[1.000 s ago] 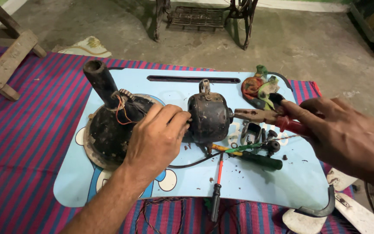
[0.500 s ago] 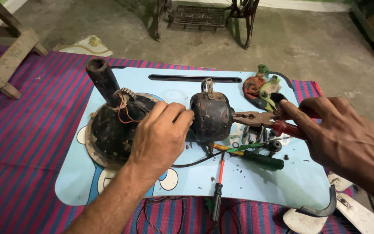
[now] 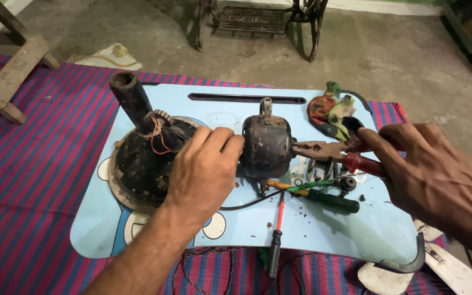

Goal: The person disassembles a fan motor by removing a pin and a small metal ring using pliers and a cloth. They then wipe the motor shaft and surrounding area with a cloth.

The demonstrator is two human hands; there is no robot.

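Fingers of your left hand point(image 3: 203, 172) curl over the dark motor housing point(image 3: 266, 146). At 3 o'clock, your right hand point(image 3: 430, 177) squeezes red-handled pliers point(image 3: 329, 150), nose touching the housing.

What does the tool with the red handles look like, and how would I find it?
Look at the light blue board lying on the striped cloth, then at the round black motor in its middle. The pliers are just to its right, held by the right hand, their rusty jaws pointing at the motor. They have red handles, unlike the green-handled screwdriver lying below.
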